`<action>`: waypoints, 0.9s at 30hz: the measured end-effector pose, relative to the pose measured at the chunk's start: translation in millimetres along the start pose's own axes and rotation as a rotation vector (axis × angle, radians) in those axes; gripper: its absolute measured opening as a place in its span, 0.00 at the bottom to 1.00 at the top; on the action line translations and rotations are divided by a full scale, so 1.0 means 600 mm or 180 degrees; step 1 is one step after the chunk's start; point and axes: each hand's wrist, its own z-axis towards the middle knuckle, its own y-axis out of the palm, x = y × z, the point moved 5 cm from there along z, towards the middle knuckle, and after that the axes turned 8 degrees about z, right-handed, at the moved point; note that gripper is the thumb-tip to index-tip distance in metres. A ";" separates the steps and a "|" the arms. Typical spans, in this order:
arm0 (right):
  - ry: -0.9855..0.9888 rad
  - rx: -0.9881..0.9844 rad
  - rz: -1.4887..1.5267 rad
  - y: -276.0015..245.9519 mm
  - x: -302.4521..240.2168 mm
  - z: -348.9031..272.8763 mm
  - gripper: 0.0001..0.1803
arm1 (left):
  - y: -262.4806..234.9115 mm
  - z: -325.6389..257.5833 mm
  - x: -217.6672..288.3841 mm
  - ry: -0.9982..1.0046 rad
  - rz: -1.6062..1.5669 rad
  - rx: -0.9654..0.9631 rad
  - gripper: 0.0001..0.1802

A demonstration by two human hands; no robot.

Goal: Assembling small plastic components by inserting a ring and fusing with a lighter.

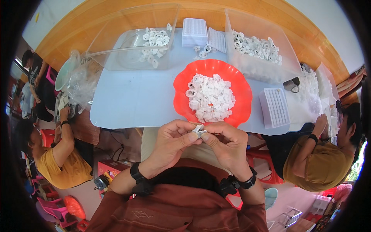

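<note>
Between the fingertips of my two hands, just in front of the table's near edge, is a small white plastic part (199,129). My left hand (174,138) pinches it from the left with thumb and forefinger. From the other side my right hand (224,141) grips it the same way. Fingers cover much of the part, so its full shape is hidden. Right beyond my hands stands a red wavy-rimmed bowl (242,91) heaped with small white plastic pieces (212,96), some of them ring-shaped.
On the pale blue table (116,100) stand two clear bins (112,58) (266,71) of white parts. White gridded trays (194,31) are stacked between them; another gridded block (273,108) sits right. A metal cup (292,84) is beyond it. People work at left (62,162) and right (320,166).
</note>
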 end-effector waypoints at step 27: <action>0.0448 -0.0323 0.0942 -0.033 -0.006 -0.003 0.05 | 0.033 -0.004 -0.005 0.0205 0.0720 -0.0685 0.10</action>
